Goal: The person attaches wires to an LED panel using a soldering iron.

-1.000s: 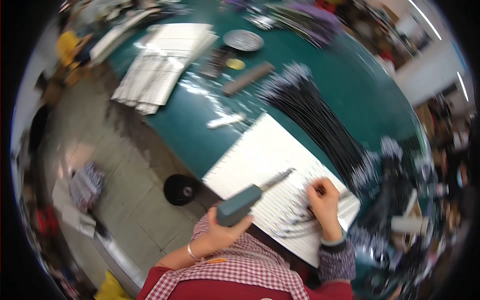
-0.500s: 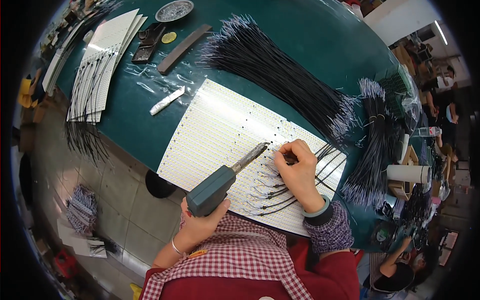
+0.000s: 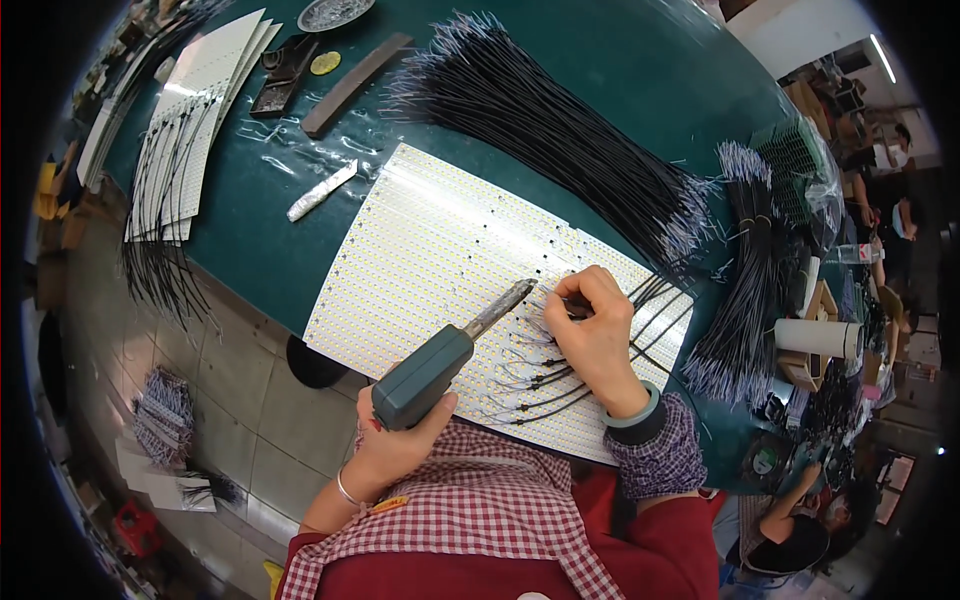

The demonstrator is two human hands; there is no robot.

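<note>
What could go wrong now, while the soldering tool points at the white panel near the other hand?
The soldering tool tip sits close to the right hand's fingers pinching a black wire, so a burn seems possible. The tip could also touch wires already attached to the white panel and damage them.

The right hand [image 3: 598, 335] hides the wire end it pinches; solder joints too small to tell.

A large bundle of black wires [image 3: 560, 140] lies across the green table [image 3: 650, 60], a second bundle [image 3: 745, 270] at its right. Far left sits a stack of white panels [image 3: 190, 120], beside a dark bar [image 3: 355, 84], a round dish [image 3: 335, 12] and a white roll [image 3: 820, 338].
</note>
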